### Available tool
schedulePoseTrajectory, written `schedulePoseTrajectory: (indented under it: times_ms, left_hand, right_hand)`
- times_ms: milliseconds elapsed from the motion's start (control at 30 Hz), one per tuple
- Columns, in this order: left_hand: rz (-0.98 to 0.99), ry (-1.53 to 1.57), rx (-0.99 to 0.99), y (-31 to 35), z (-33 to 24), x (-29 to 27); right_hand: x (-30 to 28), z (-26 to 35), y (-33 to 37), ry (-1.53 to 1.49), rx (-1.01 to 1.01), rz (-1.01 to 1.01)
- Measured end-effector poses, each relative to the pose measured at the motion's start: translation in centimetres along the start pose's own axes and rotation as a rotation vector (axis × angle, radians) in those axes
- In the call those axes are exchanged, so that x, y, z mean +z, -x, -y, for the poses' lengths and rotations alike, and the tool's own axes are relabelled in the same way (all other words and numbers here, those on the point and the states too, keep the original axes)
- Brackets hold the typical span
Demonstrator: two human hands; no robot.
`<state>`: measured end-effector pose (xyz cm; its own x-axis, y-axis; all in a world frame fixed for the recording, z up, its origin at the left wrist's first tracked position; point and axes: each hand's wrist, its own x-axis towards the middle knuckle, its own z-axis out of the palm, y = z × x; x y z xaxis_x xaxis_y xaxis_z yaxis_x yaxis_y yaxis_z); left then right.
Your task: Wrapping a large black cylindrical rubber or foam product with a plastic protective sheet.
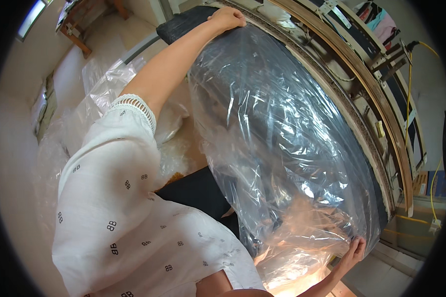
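Seen from the head camera, a person in a white printed top (99, 203) holds a clear plastic sheet (277, 133) at opposite ends. The sheet lies crinkled over a dark tabletop (183, 24), beside a wooden rail (406, 188). The left hand (227, 19) is curled at the far end, apparently pinching the sheet's edge, though the fingertips are partly hidden; the right hand (353, 251) pinches the near edge between thumb and fingers. More loose plastic (104, 84) sits at left.

The thin film looks light and limp, likely slippery, quick to wrinkle or cling, and easily torn by a hard tug. The corners and outer edges seem the best places to grip, with a flat pinch at each end; the loose middle would probably only bunch.
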<state>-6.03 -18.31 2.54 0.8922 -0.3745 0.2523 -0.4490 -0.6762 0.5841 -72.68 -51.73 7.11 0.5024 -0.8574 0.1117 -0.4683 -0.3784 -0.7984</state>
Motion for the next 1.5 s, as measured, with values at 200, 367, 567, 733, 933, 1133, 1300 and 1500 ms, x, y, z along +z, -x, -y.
schedulePoseTrajectory:
  times_ms: [200,367,567,733,933,1133,1300,1500]
  left_hand:
    - [-0.197,0.378,0.07,0.8,0.7,2.4]
    - [-0.014,-0.702,0.049,1.0,1.5,-1.2]
    - [-0.225,-0.59,-0.135,-7.0,16.0,-4.9]
    - [-0.231,-0.555,-0.076,-8.5,19.2,-5.9]
    - [-0.24,-0.508,-0.094,-8.5,21.4,-6.1]
    - [-0.223,-0.138,-0.015,-5.8,22.9,-12.2]
    - [-0.197,0.235,-0.231,-0.9,23.2,-18.8]
    - [-0.003,0.502,-0.348,6.8,25.2,-24.7]
  right_hand:
    - [-3.4,-0.6,2.5,-0.111,0.13,0.112]
    - [-4.0,1.0,4.1,-0.072,0.339,0.664]
    - [-5.4,-2.9,4.9,0.29,0.239,0.472]
    - [-8.2,-4.9,3.3,0.026,0.049,-0.108]
    - [-8.4,-3.0,-4.6,-0.464,0.328,-0.05]
    - [-3.2,-6.0,-7.5,0.312,-0.08,-0.222]
    - [-2.6,-5.7,-8.3,0.319,-0.227,-0.296]
    - [-3.9,-7.4,-10.4,0.235,-0.137,-0.12]
